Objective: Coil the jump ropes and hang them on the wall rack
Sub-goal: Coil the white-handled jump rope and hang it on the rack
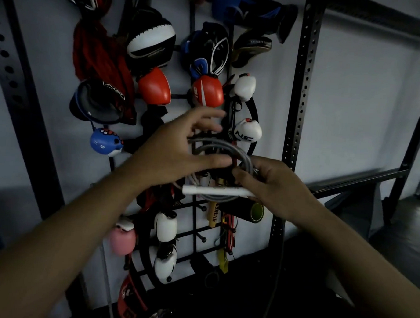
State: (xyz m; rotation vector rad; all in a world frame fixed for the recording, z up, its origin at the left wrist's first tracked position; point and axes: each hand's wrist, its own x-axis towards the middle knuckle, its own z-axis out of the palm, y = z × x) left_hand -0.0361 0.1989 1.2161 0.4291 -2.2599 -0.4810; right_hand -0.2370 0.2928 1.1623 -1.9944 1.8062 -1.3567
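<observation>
- Grey jump rope (225,152), coiled, is held before the wall rack (196,221), ready to hang.
- Right hand (273,184) pinches the coil and white handle (214,190), keeping loops together.
- Left hand (180,152) steadies the coil by thumb, fingers spread loose.

Wall rack (195,231) center, against the wall, between two perforated uprights: one (16,80) far left, one (302,86) right. Boxing gloves (155,85) hang across rack's upper and left parts; more gloves (166,227) lower left. Both hands in front of rack at mid height, left hand (177,154) left of right hand (273,181), close together. Coiled jump rope (225,150) between them, in front of rack pegs; its handle (214,190) lies horizontal across coil's lower part, at right hand's fingers. Other handles (213,212) hang on rack just behind and below coil. Roll (255,211) below right hand.
</observation>
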